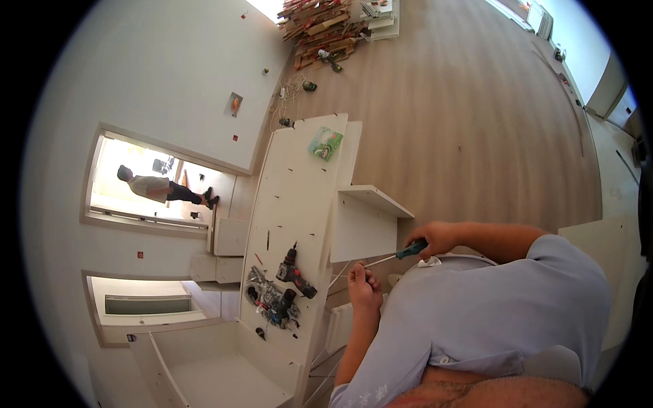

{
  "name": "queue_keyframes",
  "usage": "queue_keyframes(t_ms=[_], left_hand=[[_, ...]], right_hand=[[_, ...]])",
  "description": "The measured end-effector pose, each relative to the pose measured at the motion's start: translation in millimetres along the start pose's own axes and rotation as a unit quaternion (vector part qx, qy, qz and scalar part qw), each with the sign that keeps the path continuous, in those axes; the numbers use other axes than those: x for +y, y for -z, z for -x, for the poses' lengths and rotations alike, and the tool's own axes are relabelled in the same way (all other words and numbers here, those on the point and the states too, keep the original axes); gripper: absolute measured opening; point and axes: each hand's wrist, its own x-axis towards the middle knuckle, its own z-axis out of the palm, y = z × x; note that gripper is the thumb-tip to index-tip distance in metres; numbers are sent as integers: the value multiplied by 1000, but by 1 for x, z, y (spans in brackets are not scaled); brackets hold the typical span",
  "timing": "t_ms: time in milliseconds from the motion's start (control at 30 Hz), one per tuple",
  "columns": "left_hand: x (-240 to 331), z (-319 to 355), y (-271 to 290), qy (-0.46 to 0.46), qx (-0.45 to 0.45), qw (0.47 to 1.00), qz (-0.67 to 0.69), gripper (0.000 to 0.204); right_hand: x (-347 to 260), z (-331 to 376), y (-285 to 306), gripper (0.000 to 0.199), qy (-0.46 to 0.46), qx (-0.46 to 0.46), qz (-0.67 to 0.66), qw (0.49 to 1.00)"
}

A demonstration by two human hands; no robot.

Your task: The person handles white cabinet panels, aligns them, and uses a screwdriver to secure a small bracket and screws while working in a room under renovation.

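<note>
My right hand (437,239) is wrapped round the dark teal handle of a screwdriver (411,250). Its thin metal shaft points left, toward my left hand (365,288). The left fingers are pinched together at the shaft's tip; anything small between them is hidden. Both hands are close in front of my grey shirt. Just beyond them stands a white L-shaped panel piece (367,224), beside a long white board (272,204). On that board lie a red-and-black cordless drill (296,273), a second dark drill (283,309) and a clear plastic bag of fittings (262,282).
A green leaflet (325,143) and scattered small dark fittings lie on the long board. An open white cabinet carcass (224,370) stands lower left. Wood scraps (320,27) are piled on the floor at the top. Another person (160,187) stands in a doorway at left.
</note>
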Motion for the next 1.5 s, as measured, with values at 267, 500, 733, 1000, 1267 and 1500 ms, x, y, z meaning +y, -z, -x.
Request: queue_keyframes(t_ms=[267,500,733,1000,1267,1500], left_hand=[[9,-22,-9,-65,17,998,-17,21],[7,-43,-11,-92,-35,993,-61,19],[39,-93,2,-107,-106,917,-368,26],[116,-268,12,-153,-2,848,-507,43],[93,-371,-10,-39,-54,795,-603,48],[107,-353,-33,-64,-95,735,-668,57]], right_hand=[[53,-26,-31,41,101,167,12,981],[62,-34,-51,43,22,210,-191,959],[93,-71,-48,46,13,278,-320,905],[123,-150,-11,45,-44,353,-233,905],[135,-201,-15,45,-99,352,-83,927],[86,-195,-4,37,-52,375,158,912]])
